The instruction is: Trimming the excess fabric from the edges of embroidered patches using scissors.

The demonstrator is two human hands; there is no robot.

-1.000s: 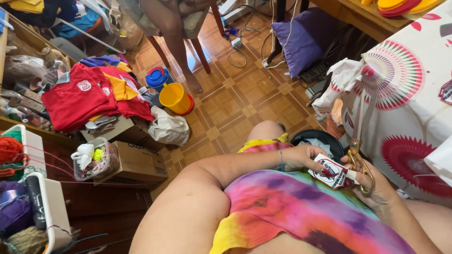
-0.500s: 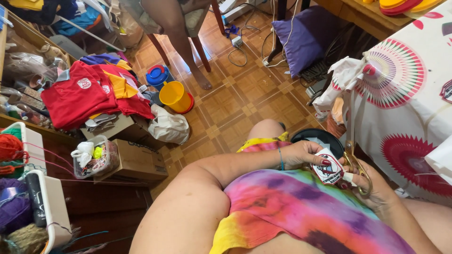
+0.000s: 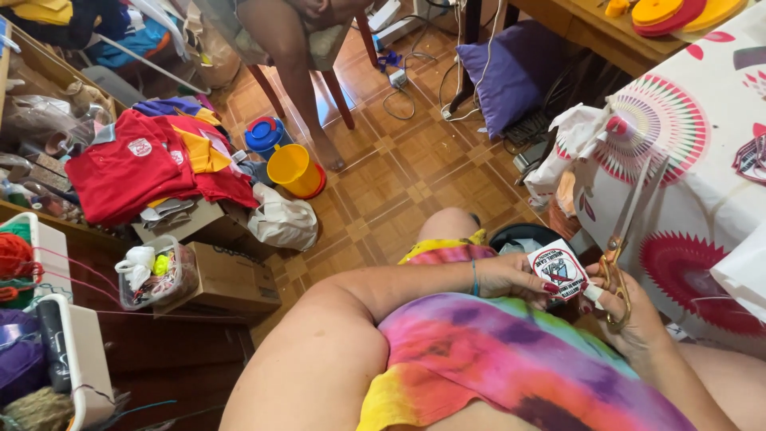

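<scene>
I sit over a wooden parquet floor with a tie-dye cloth (image 3: 511, 359) across my lap. My left hand (image 3: 515, 278) pinches a small white printed patch (image 3: 558, 271) by its left edge. My right hand (image 3: 630, 315) grips gold-handled scissors (image 3: 630, 219), whose blades point up and away toward the table. The scissor handles sit right beside the patch. A thin bracelet circles my left wrist.
A table with a white cloth with red fan patterns (image 3: 702, 183) stands at the right. Another person's legs (image 3: 299, 88) are on a chair ahead. Yellow bucket (image 3: 294, 169), red shirts (image 3: 136, 168), cardboard box (image 3: 231, 279), purple cushion (image 3: 511, 76) and yarn baskets (image 3: 32, 335) crowd the floor and left side.
The scissors have risen beside the patch, blades now pointing up toward the table. My left hand still holds the patch in about the same place.
</scene>
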